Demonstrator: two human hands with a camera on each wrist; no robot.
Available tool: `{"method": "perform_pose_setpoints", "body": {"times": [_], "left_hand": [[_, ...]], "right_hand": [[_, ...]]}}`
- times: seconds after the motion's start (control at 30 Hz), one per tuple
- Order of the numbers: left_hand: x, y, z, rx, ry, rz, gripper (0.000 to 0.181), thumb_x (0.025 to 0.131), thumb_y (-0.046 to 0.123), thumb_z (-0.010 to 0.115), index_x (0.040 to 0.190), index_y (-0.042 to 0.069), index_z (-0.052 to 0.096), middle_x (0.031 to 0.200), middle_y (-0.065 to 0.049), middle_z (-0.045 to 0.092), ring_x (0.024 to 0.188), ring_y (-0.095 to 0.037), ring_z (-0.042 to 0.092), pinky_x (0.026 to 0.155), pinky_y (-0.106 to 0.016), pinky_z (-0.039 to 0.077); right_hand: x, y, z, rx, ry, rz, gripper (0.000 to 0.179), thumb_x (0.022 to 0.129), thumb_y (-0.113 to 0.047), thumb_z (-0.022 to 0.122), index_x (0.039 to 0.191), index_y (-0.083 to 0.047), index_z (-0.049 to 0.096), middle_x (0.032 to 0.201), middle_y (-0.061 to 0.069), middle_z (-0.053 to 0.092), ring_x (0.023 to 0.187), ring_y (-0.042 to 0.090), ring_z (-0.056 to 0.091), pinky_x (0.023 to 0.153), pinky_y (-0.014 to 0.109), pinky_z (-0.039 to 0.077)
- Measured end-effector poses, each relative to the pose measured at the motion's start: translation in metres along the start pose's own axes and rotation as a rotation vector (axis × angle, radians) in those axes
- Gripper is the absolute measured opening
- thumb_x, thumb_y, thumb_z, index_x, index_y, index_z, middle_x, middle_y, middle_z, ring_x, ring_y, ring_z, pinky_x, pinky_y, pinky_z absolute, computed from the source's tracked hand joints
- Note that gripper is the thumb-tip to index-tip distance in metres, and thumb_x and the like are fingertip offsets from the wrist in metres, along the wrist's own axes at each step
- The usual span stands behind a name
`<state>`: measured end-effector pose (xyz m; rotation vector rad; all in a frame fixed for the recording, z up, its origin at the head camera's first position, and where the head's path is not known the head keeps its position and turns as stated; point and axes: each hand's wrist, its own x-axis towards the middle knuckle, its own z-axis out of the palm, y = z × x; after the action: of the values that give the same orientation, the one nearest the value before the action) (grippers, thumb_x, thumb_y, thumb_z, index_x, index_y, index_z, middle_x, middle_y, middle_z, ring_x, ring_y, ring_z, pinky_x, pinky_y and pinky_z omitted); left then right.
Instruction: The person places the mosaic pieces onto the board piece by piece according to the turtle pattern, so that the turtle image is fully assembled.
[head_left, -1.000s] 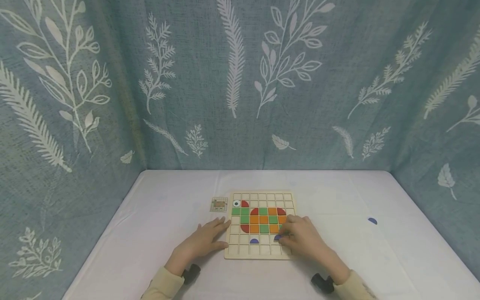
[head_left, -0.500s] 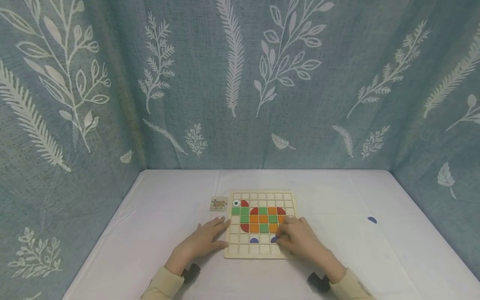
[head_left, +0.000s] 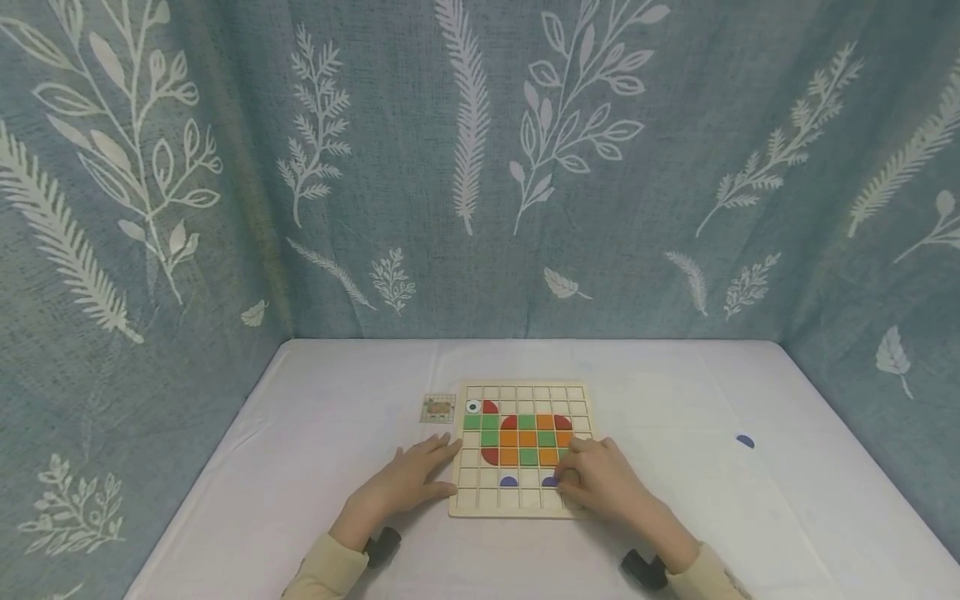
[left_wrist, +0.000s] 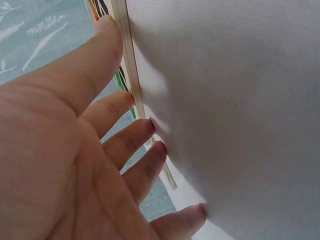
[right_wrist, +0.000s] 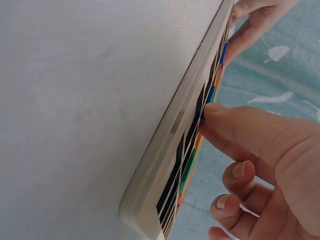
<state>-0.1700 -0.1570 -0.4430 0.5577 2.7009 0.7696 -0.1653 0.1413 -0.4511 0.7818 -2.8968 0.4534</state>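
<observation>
A wooden grid board (head_left: pixel 465 500) lies on the table, with red, green and orange tiles and a round eye tile (head_left: pixel 472 407) set in its cells. My right hand (head_left: pixel 603 479) is over the board's right side, thumb and index finger pinching a blue half-circle tile (head_left: pixel 550 482) in the row under the coloured tiles. Part of that tile is hidden by the fingertips. Another blue half-circle tile (head_left: pixel 508 482) sits farther left in the same row. My left hand (head_left: pixel 405 482) touches the board's left edge with spread fingers, as the left wrist view also shows.
A small picture card (head_left: pixel 438 408) lies left of the board. One more blue half-circle tile (head_left: pixel 745 442) is on the white tablecloth (head_left: pixel 675 383) to the right. Patterned blue curtains (head_left: pixel 420 167) hang behind and at both sides.
My right hand has shifted the blue half-circle tile slightly left and down, turning it from tilted to nearly level with its cell. The left hand has stayed in place.
</observation>
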Motion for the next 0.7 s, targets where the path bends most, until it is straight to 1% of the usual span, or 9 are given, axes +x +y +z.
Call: {"method": "perform_pose_setpoints", "body": {"times": [0.1, 0.23, 0.27, 0.47, 0.53, 0.7], "left_hand": [[0.000, 0.000, 0.000, -0.002, -0.001, 0.002, 0.066, 0.083, 0.035, 0.066, 0.140, 0.012, 0.042, 0.146, -0.017, 0.036, 0.136, -0.038, 0.027, 0.106, -0.068, 0.013], [0.001, -0.002, 0.001, -0.001, 0.000, 0.004, 0.066, 0.083, 0.035, 0.066, 0.140, 0.012, 0.042, 0.146, -0.017, 0.035, 0.136, -0.039, 0.027, 0.106, -0.068, 0.013], [0.001, -0.002, 0.001, 0.000, 0.001, 0.004, 0.066, 0.083, 0.035, 0.066, 0.140, 0.012, 0.042, 0.146, -0.017, 0.035, 0.136, -0.039, 0.027, 0.106, -0.068, 0.013], [0.003, -0.004, 0.002, 0.003, 0.001, 0.000, 0.066, 0.083, 0.036, 0.065, 0.140, 0.013, 0.042, 0.147, -0.016, 0.035, 0.137, -0.038, 0.027, 0.106, -0.068, 0.013], [0.003, -0.004, 0.002, 0.000, 0.000, -0.002, 0.066, 0.083, 0.036, 0.065, 0.140, 0.013, 0.042, 0.147, -0.016, 0.034, 0.137, -0.037, 0.026, 0.106, -0.068, 0.013], [0.003, -0.003, 0.002, 0.000, -0.001, -0.010, 0.066, 0.083, 0.037, 0.066, 0.140, 0.013, 0.042, 0.147, -0.015, 0.035, 0.137, -0.037, 0.027, 0.107, -0.068, 0.013]], "right_hand": [[-0.002, 0.002, -0.001, -0.003, 0.002, 0.001, 0.007, 0.074, -0.022, 0.074, 0.081, -0.022, 0.074, 0.071, -0.016, 0.054, 0.063, 0.001, 0.039, 0.063, 0.022, 0.028], [-0.005, 0.007, -0.004, -0.007, 0.027, 0.019, 0.009, 0.075, -0.022, 0.074, 0.084, -0.024, 0.073, 0.070, -0.016, 0.053, 0.062, 0.002, 0.039, 0.065, 0.023, 0.029], [-0.006, 0.009, -0.005, -0.011, 0.038, 0.022, 0.010, 0.075, -0.022, 0.075, 0.084, -0.025, 0.073, 0.071, -0.016, 0.054, 0.063, 0.001, 0.042, 0.065, 0.023, 0.030], [-0.012, 0.024, -0.012, -0.045, 0.067, 0.067, 0.013, 0.074, -0.024, 0.077, 0.086, -0.023, 0.072, 0.071, -0.016, 0.052, 0.064, 0.001, 0.042, 0.067, 0.024, 0.031], [-0.015, 0.030, -0.015, -0.052, 0.071, 0.095, 0.013, 0.074, -0.022, 0.076, 0.086, -0.021, 0.072, 0.069, -0.016, 0.049, 0.064, 0.002, 0.040, 0.066, 0.025, 0.031], [-0.019, 0.046, -0.023, -0.087, 0.085, 0.167, 0.014, 0.075, -0.018, 0.075, 0.088, -0.018, 0.072, 0.068, -0.013, 0.047, 0.065, 0.005, 0.041, 0.065, 0.026, 0.031]]}}
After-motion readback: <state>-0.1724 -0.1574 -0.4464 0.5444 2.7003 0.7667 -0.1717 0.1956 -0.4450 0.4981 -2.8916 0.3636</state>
